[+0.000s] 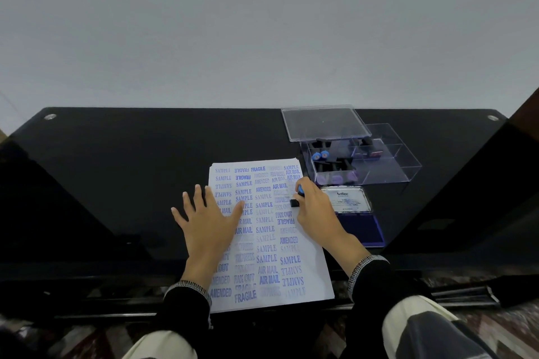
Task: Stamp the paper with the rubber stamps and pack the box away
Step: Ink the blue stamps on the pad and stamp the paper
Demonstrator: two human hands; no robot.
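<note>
The left hand (207,217) lies flat with its fingers spread and straight, palm down on the left edge of the paper (269,245), partly on the black table (116,172); its grip is wide and holds nothing. The paper is a white stack at the near middle of the table, its near edge reaching the table's front edge, and its top sheet is covered in blue stamped words such as SAMPLE, FRAGILE, AIR MAIL, AMENDED and FAX OUT. To the right, the right hand (316,210) rests on the paper's right edge with its fingers curled round a rubber stamp (298,198) that has a blue knob and a black base; the base is at or just above the sheet. Just right of that hand an open ink pad (360,229) lies on the table, its lid (347,200) folded back on the far side. Farther off stands a clear plastic box (379,166) with more stamps in its compartments. Its clear box lid (325,122) lies over the box's far left corner.
</note>
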